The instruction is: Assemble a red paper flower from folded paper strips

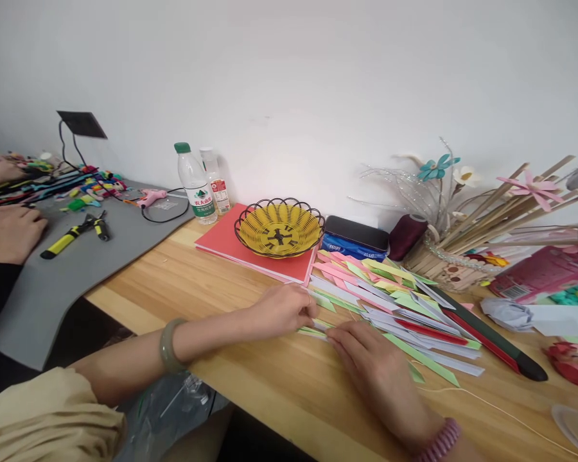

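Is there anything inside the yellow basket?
No, the yellow basket sits on the red book with nothing in it; only its woven bottom shows.

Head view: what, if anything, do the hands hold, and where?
Both hands pinch one folded paper strip on the table: left hand at its left end, right hand pressing its right part.

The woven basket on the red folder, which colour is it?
The basket is yellow with a black wire rim, seen in the head view, the only one.
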`<state>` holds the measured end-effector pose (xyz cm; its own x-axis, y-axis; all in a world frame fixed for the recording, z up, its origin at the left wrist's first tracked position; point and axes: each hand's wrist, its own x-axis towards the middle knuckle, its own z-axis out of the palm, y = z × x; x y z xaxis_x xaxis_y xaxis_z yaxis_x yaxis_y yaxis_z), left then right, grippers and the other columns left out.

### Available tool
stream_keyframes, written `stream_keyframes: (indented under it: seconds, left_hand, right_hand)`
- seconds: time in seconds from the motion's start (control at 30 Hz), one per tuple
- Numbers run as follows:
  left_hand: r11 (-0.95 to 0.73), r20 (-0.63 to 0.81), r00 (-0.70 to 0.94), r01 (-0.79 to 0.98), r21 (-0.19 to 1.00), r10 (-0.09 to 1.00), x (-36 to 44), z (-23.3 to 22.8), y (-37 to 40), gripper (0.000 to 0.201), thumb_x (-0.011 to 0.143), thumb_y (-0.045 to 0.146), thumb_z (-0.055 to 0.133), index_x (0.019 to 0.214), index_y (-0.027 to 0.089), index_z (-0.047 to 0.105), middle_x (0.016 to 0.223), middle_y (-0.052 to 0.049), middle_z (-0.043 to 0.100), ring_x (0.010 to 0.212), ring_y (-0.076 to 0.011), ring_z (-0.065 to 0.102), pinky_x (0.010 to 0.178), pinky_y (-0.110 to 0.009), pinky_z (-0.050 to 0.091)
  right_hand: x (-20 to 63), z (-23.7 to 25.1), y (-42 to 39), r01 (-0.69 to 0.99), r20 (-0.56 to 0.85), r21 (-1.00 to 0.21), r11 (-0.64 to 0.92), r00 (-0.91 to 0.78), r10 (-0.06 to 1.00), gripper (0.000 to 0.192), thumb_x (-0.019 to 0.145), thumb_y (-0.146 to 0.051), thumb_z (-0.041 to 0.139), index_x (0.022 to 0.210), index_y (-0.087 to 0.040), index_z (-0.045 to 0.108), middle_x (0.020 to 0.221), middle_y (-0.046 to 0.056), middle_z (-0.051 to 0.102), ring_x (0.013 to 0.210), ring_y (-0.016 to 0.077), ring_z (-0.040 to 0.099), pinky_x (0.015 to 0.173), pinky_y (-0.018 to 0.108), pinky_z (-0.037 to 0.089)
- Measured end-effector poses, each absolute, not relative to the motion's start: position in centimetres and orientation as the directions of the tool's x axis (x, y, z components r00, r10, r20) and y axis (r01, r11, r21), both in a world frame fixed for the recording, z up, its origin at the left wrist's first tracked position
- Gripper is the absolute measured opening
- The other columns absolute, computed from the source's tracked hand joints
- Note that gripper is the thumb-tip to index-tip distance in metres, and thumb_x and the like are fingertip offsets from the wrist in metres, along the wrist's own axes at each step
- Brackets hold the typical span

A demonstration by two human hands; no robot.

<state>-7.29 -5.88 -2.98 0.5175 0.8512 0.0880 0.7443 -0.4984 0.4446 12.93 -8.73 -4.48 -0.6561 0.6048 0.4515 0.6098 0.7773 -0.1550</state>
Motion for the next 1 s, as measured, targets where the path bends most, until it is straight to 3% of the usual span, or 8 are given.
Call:
stream_keyframes:
  seconds: [0.2,0.33,0.43,0.53,0.63,0.7,0.9,1.0]
  left_hand:
    - [-0.437,0.100,0.497,0.630,0.641,0.862,-7.2,-3.7,-6.5,0.017,0.078,0.020,0.056,0.090,0.018,0.068,0.086,-0.002,0.067,0.078,-0.0121,0.060,0.071,-0.021,0.043]
    - [-0.444,0.144,0.509,0.536,0.718,0.849,-7.4,-3.8,-7.2,0.020,0.082,0.024,0.051,0.091,0.017,0.068,0.091,-0.004,0.065,0.083,-0.0118,0.060,0.078,-0.022,0.044]
    - [-0.489,0.173,0.534,0.535,0.688,0.828,-7.5,-3.9,-7.8,0.022,0.077,0.029,0.059,0.094,0.017,0.067,0.092,-0.005,0.064,0.085,-0.0132,0.058,0.079,-0.024,0.045]
    - [-0.520,0.195,0.544,0.545,0.658,0.816,-7.4,-4.1,-8.1,0.018,0.078,0.025,0.057,0.091,0.016,0.067,0.087,-0.005,0.064,0.080,-0.0123,0.058,0.076,-0.023,0.045]
    - [-0.531,0.210,0.539,0.553,0.641,0.815,-7.2,-4.1,-8.1,0.016,0.080,0.021,0.054,0.089,0.016,0.067,0.086,-0.004,0.065,0.079,-0.0120,0.058,0.074,-0.023,0.046]
    - [-0.534,0.220,0.533,0.556,0.637,0.817,-7.2,-4.0,-8.1,0.016,0.080,0.019,0.054,0.091,0.016,0.065,0.090,-0.005,0.065,0.082,-0.0126,0.058,0.076,-0.023,0.046]
    - [-0.506,0.164,0.513,0.647,0.571,0.842,-7.1,-4.0,-8.4,0.028,0.081,0.022,0.053,0.107,0.015,0.057,0.100,-0.007,0.062,0.094,-0.0167,0.055,0.083,-0.028,0.044]
    - [-0.505,0.124,0.517,0.709,0.492,0.847,-7.2,-4.0,-8.7,0.025,0.082,0.028,0.050,0.103,0.016,0.059,0.103,-0.007,0.058,0.096,-0.0183,0.053,0.083,-0.030,0.044]
  right_hand:
    - [12.9,-4.0,-9.0,0.579,0.436,-0.010,0.815,-0.731,0.525,0.025,0.090,-0.015,0.034,0.084,-0.015,0.059,0.077,0.007,0.062,0.072,0.0175,0.056,0.064,0.030,0.044]
    - [12.7,-3.8,-9.1,0.616,0.411,0.002,0.788,-0.718,0.561,0.026,0.091,-0.016,0.034,0.082,-0.015,0.059,0.075,0.006,0.060,0.071,0.0174,0.055,0.062,0.029,0.043]
    - [12.6,-3.9,-9.0,0.634,0.406,-0.007,0.773,-0.705,0.582,0.025,0.090,-0.017,0.035,0.081,-0.017,0.058,0.076,0.006,0.059,0.071,0.0170,0.055,0.061,0.029,0.043]
    - [12.7,-4.2,-8.9,0.636,0.426,-0.002,0.771,-0.697,0.577,0.021,0.089,-0.017,0.037,0.085,-0.017,0.058,0.092,0.008,0.060,0.086,0.0200,0.056,0.069,0.033,0.046]
    - [13.0,-4.5,-8.7,0.626,0.459,0.032,0.779,-0.702,0.545,0.022,0.088,-0.016,0.039,0.103,-0.014,0.055,0.102,0.011,0.060,0.098,0.0233,0.054,0.079,0.038,0.047]
    - [13.0,-4.5,-8.7,0.620,0.441,0.054,0.783,-0.718,0.538,0.028,0.088,-0.014,0.038,0.113,-0.012,0.051,0.099,0.012,0.061,0.095,0.0236,0.055,0.076,0.038,0.049]
    - [12.4,-4.1,-9.1,0.633,0.357,0.049,0.773,-0.734,0.578,0.025,0.085,-0.008,0.037,0.100,-0.013,0.057,0.086,0.011,0.060,0.079,0.0215,0.058,0.065,0.036,0.053]
    - [12.4,-4.1,-9.3,0.617,0.401,0.129,0.776,-0.748,0.528,0.030,0.085,-0.006,0.033,0.099,-0.011,0.058,0.096,0.015,0.063,0.088,0.0238,0.060,0.071,0.038,0.053]
